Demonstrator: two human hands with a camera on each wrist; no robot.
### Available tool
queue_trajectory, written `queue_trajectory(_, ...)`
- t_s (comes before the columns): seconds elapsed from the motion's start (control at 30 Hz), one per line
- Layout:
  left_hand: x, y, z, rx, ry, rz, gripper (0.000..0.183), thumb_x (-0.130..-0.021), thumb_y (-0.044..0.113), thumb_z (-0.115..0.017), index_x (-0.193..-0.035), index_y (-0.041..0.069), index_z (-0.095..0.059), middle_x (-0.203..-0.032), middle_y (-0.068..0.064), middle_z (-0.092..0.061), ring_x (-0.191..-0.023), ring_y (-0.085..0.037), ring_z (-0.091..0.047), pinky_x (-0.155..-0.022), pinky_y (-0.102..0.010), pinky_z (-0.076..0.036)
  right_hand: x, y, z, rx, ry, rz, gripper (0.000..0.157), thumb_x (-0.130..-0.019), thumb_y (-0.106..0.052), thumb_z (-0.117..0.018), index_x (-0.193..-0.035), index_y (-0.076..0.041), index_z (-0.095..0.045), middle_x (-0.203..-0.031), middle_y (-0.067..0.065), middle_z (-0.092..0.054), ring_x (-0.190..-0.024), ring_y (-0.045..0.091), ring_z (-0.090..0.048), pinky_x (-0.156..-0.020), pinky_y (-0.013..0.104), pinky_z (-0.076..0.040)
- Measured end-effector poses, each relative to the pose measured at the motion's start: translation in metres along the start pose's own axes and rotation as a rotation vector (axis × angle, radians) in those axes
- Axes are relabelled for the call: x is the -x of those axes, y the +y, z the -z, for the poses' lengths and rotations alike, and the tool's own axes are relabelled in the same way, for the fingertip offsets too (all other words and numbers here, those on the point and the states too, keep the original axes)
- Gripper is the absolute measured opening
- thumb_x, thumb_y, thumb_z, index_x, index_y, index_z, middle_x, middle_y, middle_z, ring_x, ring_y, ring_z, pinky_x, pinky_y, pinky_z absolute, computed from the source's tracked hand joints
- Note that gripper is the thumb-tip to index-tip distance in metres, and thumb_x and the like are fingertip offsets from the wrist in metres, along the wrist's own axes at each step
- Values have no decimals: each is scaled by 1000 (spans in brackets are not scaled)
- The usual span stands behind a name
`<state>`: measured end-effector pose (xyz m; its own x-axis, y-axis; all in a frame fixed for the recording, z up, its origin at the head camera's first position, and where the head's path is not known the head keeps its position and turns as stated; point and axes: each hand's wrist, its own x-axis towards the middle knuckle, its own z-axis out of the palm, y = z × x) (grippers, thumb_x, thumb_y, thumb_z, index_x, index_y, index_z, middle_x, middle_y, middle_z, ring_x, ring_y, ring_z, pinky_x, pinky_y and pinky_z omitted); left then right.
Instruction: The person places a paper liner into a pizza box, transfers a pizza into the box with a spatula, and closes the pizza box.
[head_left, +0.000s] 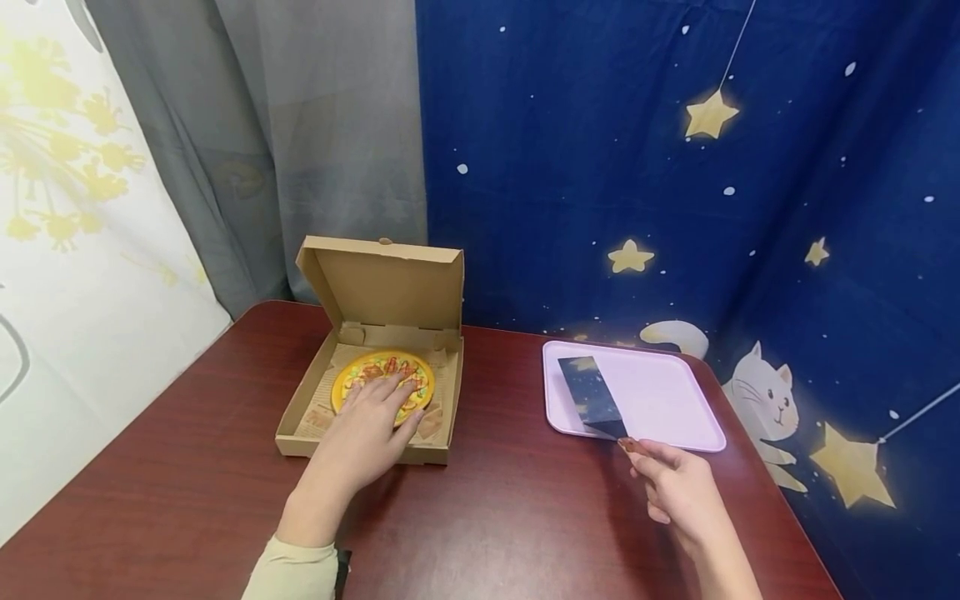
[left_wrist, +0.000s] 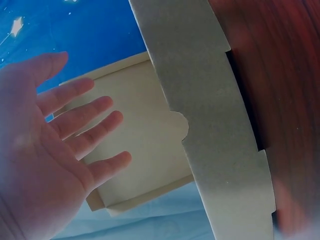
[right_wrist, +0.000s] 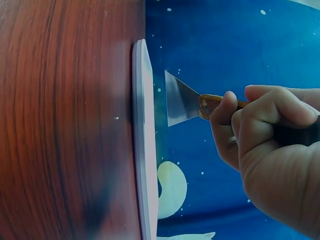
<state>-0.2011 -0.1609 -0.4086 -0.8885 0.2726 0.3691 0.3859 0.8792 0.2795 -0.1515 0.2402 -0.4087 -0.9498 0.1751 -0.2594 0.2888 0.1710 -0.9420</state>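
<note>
Writing first: print on the paper liner [head_left: 446, 375] inside the cardboard box [head_left: 427, 456], too small to read. Box stands open on the dark red table [head_left: 487, 508], lid raised at the back. Pizza [head_left: 375, 365] with yellow rim lies on the liner. Left hand [head_left: 366, 429] is over the pizza, fingers straight and spread wide, covering its near part in the head view; contact can't be told. In the left wrist view the same fingers show splayed against the lid's inside, holding nothing.

Right hand [head_left: 681, 487] has fingers curled around the wooden handle [right_wrist: 207, 106] of a spatula [head_left: 591, 392]. Flat metal blade projects ahead of the fingers, over the left part of the pink tray [head_left: 660, 392]; right wrist view shows a gap between blade and tray. Blue curtain [head_left: 555, 167] behind carries printed stars and a white cat.
</note>
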Motion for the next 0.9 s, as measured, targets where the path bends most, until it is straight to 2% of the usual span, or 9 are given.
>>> queue_trajectory(0.43,1,0,-1,-10,-7,3,47,-104,31,-67,-143,5,-66,-151,-21,-62,-142,-44,-57,-123,-70,-36,-5,8,17,14,44,3,47,-107,-7,-56,-150,10,-48,-83,-2,-65,-47,5,-34,-42,18,-31)
queue_trajectory(0.9,1,1,0,-14,-23,2,46,-105,31,-67,-143,5,-66,-152,-21,-61,-143,-45,-55,-122,-72,-35,-12,13,43,91,69,-28,51,-109,-12,-57,-153,11,-45,-86,-3,-67,-49,8,-40,-44,21,-37)
